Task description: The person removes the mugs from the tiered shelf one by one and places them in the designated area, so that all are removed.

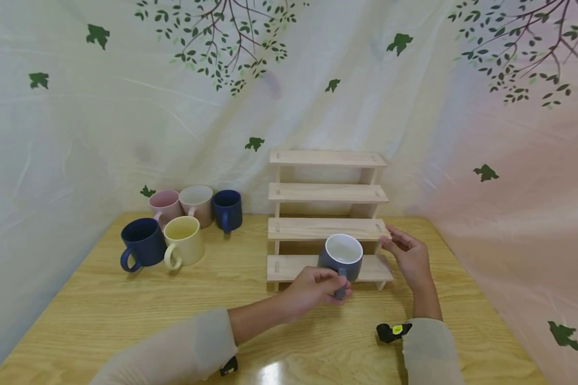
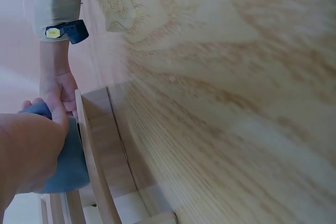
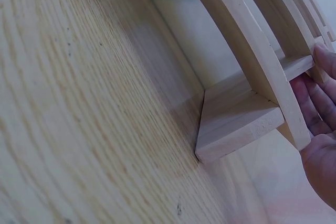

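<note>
My left hand (image 1: 313, 291) grips the handle of a grey-blue mug (image 1: 331, 259) with a white inside. The mug is upright and overlaps the lowest step of a pale wooden tiered shelf (image 1: 327, 229) in the head view. In the left wrist view the mug (image 2: 71, 166) is close beside the shelf's front board, partly hidden by my hand. At the shelf's right side, my right hand (image 1: 411, 262) pinches the end of the second step from the bottom. The right wrist view has its thumb on the board edge and the fingers (image 3: 315, 100) below.
On the left of the wooden table (image 1: 183, 315) stand several mugs: a large navy mug (image 1: 150, 246), a yellow mug (image 1: 190, 243), a pink mug (image 1: 166, 206), a white-and-beige mug (image 1: 199, 208) and a smaller navy mug (image 1: 228, 208). A leaf-printed curtain (image 1: 197, 133) hangs behind.
</note>
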`<action>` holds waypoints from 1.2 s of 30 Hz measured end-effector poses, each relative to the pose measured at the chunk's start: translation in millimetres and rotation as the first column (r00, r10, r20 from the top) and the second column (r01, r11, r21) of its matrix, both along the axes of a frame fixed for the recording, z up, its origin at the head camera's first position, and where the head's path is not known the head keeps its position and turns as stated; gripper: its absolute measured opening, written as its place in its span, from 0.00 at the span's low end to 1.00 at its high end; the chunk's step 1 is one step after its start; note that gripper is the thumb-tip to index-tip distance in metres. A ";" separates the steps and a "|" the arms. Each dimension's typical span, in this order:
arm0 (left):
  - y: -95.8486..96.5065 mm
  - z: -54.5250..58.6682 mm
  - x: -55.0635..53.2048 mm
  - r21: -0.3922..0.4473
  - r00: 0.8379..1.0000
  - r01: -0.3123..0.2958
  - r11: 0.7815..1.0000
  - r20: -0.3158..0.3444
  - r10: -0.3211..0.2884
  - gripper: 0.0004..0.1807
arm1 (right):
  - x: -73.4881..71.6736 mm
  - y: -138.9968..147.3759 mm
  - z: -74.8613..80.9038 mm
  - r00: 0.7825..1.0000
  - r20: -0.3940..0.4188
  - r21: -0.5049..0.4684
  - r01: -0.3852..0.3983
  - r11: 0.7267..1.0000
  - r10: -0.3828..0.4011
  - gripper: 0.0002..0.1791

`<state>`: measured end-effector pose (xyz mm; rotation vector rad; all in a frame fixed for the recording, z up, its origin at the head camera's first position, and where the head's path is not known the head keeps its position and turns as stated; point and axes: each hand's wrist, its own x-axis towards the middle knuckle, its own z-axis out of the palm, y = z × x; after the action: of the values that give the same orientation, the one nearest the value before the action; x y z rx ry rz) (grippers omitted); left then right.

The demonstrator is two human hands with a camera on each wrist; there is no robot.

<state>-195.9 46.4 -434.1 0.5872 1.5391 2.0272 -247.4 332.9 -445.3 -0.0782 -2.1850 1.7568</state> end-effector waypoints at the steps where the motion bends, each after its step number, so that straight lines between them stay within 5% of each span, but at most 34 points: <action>1: -0.3 -0.2 -0.1 -0.001 1.000 -0.014 1.000 0.003 0.014 0.15 | -0.1 0.0 -0.2 1.000 -0.001 -0.001 0.000 1.000 0.000 0.30; 10: -9.4 3.0 -4.2 -0.002 0.994 -0.109 0.994 0.008 0.109 0.14 | 0.2 0.5 -0.5 1.000 -0.004 0.002 0.004 1.000 -0.004 0.30; 36: -45.1 19.5 -14.5 -0.036 0.996 -0.082 0.996 -0.040 0.080 0.18 | 0.8 0.3 -0.5 1.000 -0.012 -0.024 -0.013 1.000 0.013 0.30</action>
<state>-210.3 1.3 -414.6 0.5604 1.6446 2.0530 -246.7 333.1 -445.8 -0.0597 -2.1611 1.7859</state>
